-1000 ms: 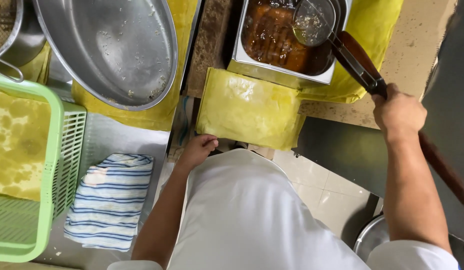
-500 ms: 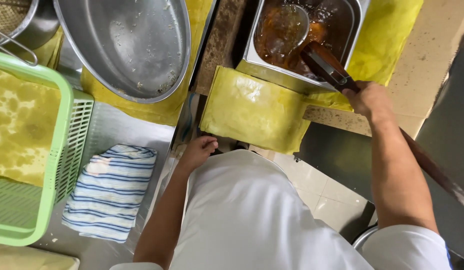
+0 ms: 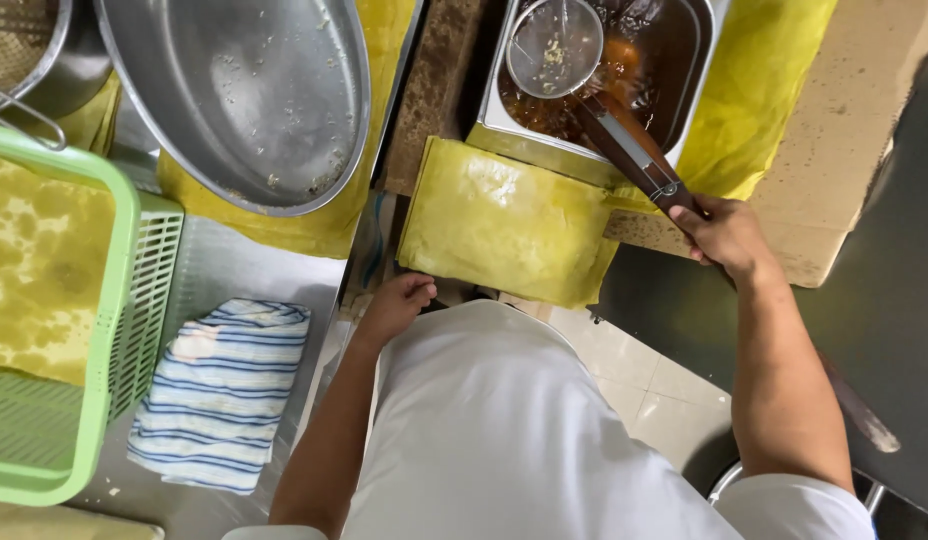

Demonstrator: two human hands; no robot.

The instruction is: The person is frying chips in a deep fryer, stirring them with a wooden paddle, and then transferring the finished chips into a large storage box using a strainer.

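The fingers of the right hand [image 3: 726, 236] are wrapped tight around the dark handle of a wire skimmer [image 3: 555, 47], gripping it at its near end so the hand stays back from the hot oil; the long handle runs up and to the left, over the near rim of the rectangular steel fryer pan [image 3: 529, 145], and the round mesh bowl sits over the dark oil at the pan's left side with pale crumbs caught in it, a browned piece floating just beside it. The left hand [image 3: 396, 305] rests with fingers curled loosely on the near edge of the counter, holding nothing, seemingly as a brace for the body. Just beyond it a yellow oil-stained cloth [image 3: 504, 220] drapes over the counter edge below the pan, likely to catch drips. Farther left, a large round steel basin [image 3: 244, 90] dotted with crumbs sits on more yellow cloth, a blue-striped towel [image 3: 219, 395] lies on the steel counter [image 3: 234, 270], and a green plastic basket [image 3: 114, 300] lined with stained paper stands at the counter's left edge.
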